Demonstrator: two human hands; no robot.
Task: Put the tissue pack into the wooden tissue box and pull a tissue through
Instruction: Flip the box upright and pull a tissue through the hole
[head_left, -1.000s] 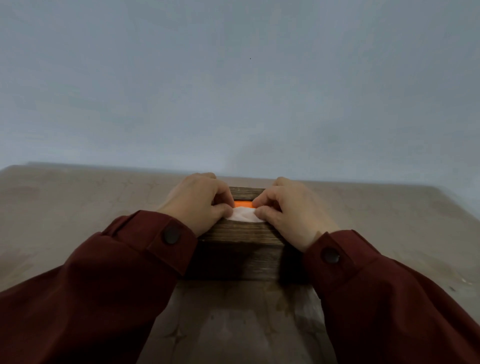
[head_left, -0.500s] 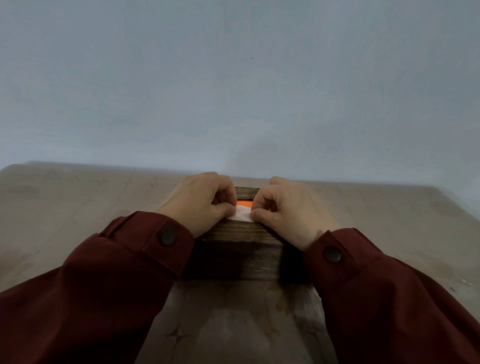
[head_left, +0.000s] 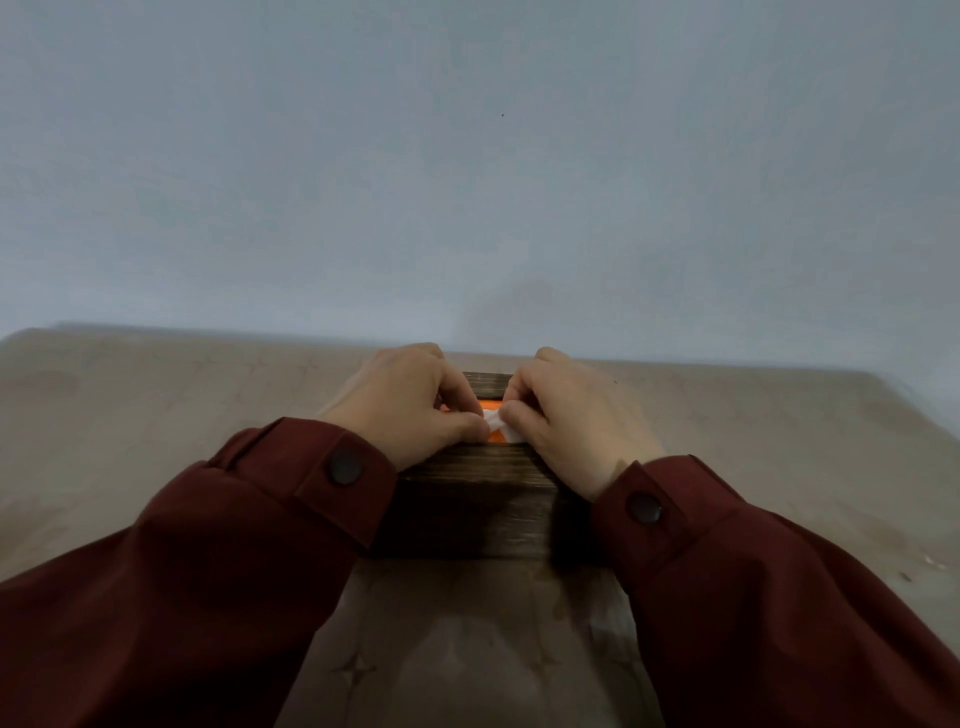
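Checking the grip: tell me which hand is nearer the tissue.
Neither clearly: the left hand pinches the tissue from its left, the right hand from its right.

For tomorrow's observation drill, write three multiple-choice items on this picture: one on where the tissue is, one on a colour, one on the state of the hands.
1. Where is the tissue?
A. flat on the table beside the box
B. at the slot on top of the box, between both hands
C. draped over a sleeve

2. What colour shows in the slot behind the tissue?
A. orange
B. green
C. blue

3. What are the left hand and right hand doing?
A. lying flat and open on the table
B. raised well above the box
C. pinching the tissue with their fingertips

Answers: 1 B, the white tissue sits in the box's top opening between the hands. 2 A, an orange pack shows there. 3 C, both hands' fingertips close on the tissue.
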